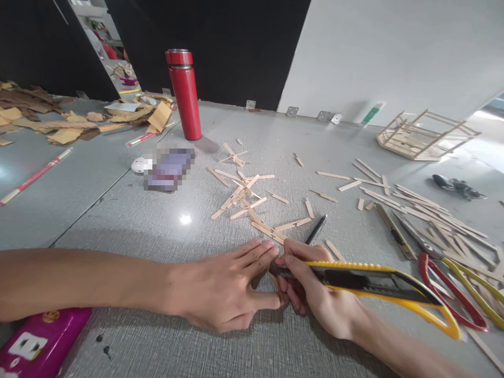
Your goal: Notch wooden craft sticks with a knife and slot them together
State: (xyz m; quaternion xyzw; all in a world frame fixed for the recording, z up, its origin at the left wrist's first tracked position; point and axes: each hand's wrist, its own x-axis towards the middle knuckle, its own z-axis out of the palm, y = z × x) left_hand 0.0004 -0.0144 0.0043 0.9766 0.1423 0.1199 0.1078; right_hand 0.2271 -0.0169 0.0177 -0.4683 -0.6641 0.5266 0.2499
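My right hand (321, 294) is wrapped round a yellow and black utility knife (378, 281), whose tip end points left toward the tabletop. My left hand (232, 283) lies low on the table, its forefinger and thumb pinning down a wooden craft stick (274, 279), mostly hidden between the two hands. Just beyond my fingertips are craft sticks with notches (270, 232). A dark pen (316, 229) lies beyond my right hand. Farther off sits a loose pile of crossed craft sticks (242, 193).
A red flask (184, 97) stands at the back, near a blurred phone (170, 169) and a white mouse (140, 165). Scissors (427, 247) and many sticks lie on the right, below a stick frame (425, 137). Cardboard scraps (66, 123) and a purple power strip (47, 341) are left.
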